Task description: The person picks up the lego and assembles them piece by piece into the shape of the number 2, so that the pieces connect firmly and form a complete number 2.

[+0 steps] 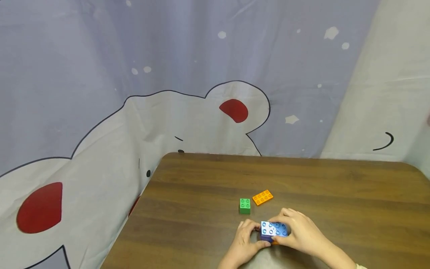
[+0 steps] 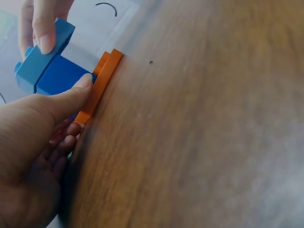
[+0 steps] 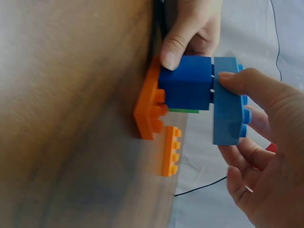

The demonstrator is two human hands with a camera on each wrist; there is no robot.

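Both hands, the left hand [image 1: 244,239] and the right hand [image 1: 301,232], are holding the block stack [image 1: 273,231] on the bench [image 1: 336,194] with curled fingers [image 3: 240,80], and are pressing the light blue block [image 3: 228,107] on top; next it probably needs a firm, straight push.

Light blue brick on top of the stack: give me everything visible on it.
The light blue brick is a glossy plastic two-by-four piece with round studs facing up, seated flat on a dark blue brick, which sits on an orange plate lying on the wooden table. The right hand grips its edge with thumb and fingers; the left hand steadies the dark blue brick below.
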